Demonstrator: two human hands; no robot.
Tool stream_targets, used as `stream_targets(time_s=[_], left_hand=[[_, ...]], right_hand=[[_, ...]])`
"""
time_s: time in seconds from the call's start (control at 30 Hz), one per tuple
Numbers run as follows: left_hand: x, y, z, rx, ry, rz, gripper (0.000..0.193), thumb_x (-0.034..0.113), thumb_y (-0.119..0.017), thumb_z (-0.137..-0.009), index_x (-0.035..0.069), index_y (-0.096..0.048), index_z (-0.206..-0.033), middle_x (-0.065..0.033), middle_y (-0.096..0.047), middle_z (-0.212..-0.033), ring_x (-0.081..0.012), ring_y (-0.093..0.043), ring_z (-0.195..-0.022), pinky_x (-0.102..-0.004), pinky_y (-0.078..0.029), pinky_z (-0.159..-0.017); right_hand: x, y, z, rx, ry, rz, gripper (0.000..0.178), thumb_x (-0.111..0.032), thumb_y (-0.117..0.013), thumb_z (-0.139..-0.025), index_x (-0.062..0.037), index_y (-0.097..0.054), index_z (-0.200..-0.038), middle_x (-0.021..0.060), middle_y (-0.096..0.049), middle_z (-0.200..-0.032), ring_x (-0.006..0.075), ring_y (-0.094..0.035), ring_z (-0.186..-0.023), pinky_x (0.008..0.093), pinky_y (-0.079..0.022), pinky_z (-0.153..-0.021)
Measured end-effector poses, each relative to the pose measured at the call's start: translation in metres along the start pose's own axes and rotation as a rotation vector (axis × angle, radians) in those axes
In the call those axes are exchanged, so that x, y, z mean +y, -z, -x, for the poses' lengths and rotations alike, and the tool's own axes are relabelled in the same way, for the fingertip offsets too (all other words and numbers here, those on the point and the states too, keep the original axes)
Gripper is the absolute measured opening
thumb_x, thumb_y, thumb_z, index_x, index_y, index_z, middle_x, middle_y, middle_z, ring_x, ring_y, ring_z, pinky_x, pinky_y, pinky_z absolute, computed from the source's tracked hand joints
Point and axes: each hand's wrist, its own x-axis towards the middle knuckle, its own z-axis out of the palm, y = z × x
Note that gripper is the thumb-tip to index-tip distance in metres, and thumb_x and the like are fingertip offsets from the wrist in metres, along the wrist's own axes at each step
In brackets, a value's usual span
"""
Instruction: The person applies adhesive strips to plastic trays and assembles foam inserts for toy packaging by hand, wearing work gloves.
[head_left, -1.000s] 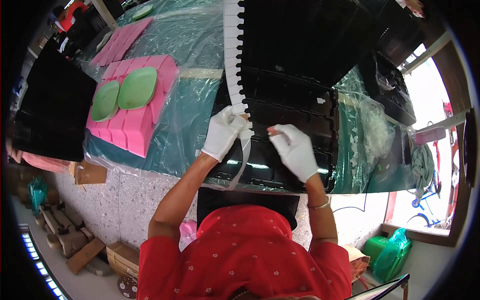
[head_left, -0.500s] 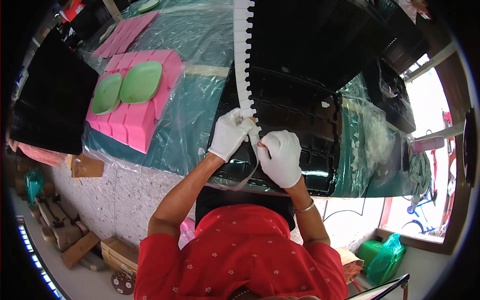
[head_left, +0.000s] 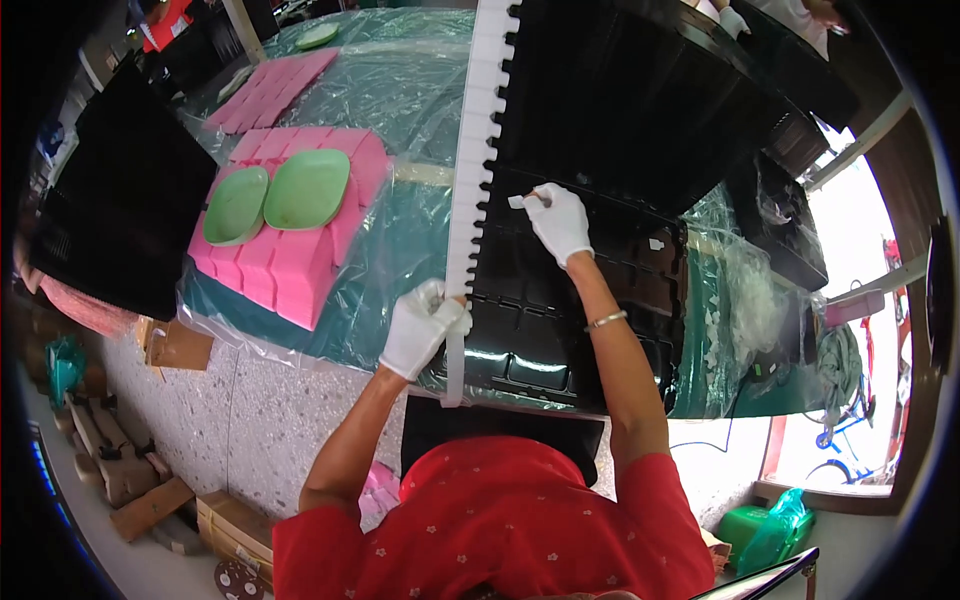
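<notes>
Shifted since the earlier frame: my right hand point(head_left: 560, 225), up from beside the left one to just above the centre of the frame; my left hand point(head_left: 415, 335), lower and further left, along with the lower part of the white notched strip point(head_left: 473, 160).

Head view, items:

- Right hand, white-gloved: fingers closed in a pinch on a small white piece point(head_left: 516, 202), held clear of the strip, above the black moulded tray point(head_left: 560, 330). Bracelet point(head_left: 606, 320) at the wrist.
- Left hand, white-gloved, lower centre: fingers curled shut on the strip's lower part.
- Strip: from the top edge of the frame down to my left hand, notches facing right; a pale plain band point(head_left: 455, 372) below the hand.
- Counter point(head_left: 410, 245): green, covered in clear plastic.
- Pink foam blocks point(head_left: 258, 275), left: bearing two green dishes point(head_left: 308, 190), side by side.
- Flat pink pieces point(head_left: 272, 92), upper left.
- Black stack point(head_left: 115, 210), far left; larger black stack point(head_left: 620, 90), upper right.
- Crumpled clear plastic point(head_left: 752, 290), right.
</notes>
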Motion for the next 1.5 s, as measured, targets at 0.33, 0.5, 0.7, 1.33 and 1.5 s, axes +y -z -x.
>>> stream_targets(time_s=[0.33, 0.5, 0.7, 1.33, 1.5], left_hand=[[-0.003, 0.013, 0.009, 0.005, 0.019, 0.056, 0.007, 0.004, -0.058, -0.09, -0.002, -0.059, -0.087, -0.0078, -0.063, -0.07, -0.0121, -0.06, -0.061, -0.0261, -0.049, -0.058], [-0.002, 0.011, 0.007, 0.012, 0.008, 0.086, 0.007, 0.004, -0.057, -0.089, -0.002, -0.058, -0.086, -0.0081, -0.063, -0.069, -0.0122, -0.06, -0.061, -0.0262, -0.05, -0.059], [-0.007, 0.013, 0.009, -0.002, -0.039, 0.102, 0.008, 0.005, -0.057, -0.09, -0.002, -0.059, -0.088, -0.0076, -0.063, -0.07, -0.0115, -0.059, -0.061, -0.0253, -0.048, -0.058], [0.008, -0.01, -0.035, -0.046, -0.064, 0.31, 0.018, 0.009, -0.056, -0.093, -0.001, -0.063, -0.106, -0.0091, -0.065, -0.087, -0.0151, -0.064, -0.071, -0.0268, -0.053, -0.067], [-0.012, 0.016, -0.027, 0.077, -0.125, 0.188, 0.021, 0.014, -0.057, -0.094, 0.001, -0.06, -0.111, -0.0087, -0.065, -0.083, -0.0146, -0.063, -0.066, -0.0247, -0.051, -0.059]], right_hand=[[-0.019, -0.025, -0.012, 0.054, 0.127, 0.562, 0.017, -0.027, -0.065, -0.083, -0.011, -0.068, -0.083, 0.0102, -0.069, -0.086, 0.0288, -0.067, -0.086, 0.0418, -0.049, -0.072], [-0.013, -0.027, -0.012, 0.051, 0.593, 0.932, 0.004, -0.018, -0.065, -0.08, -0.0152, -0.067, -0.079, 0.003, -0.064, -0.082, 0.0234, -0.065, -0.085, 0.0404, -0.048, -0.068], [-0.012, -0.01, 0.012, -0.111, 0.649, 0.822, 0.023, -0.009, -0.058, -0.081, -0.0187, -0.073, -0.097, 0.0006, -0.067, -0.098, 0.0236, -0.061, -0.1, 0.0487, -0.038, -0.099], [-0.019, 0.001, 0.0, 0.102, 0.238, 0.84, 0.03, -0.044, -0.062, -0.084, -0.0162, -0.073, -0.089, 0.0093, -0.069, -0.091, 0.0293, -0.068, -0.087, 0.0478, -0.049, -0.07], [-0.036, -0.041, -0.013, -0.083, 0.234, 0.67, 0.016, -0.026, -0.065, -0.081, -0.0117, -0.073, -0.082, 0.013, -0.071, -0.082, 0.0306, -0.07, -0.082, 0.0455, -0.048, -0.07]])
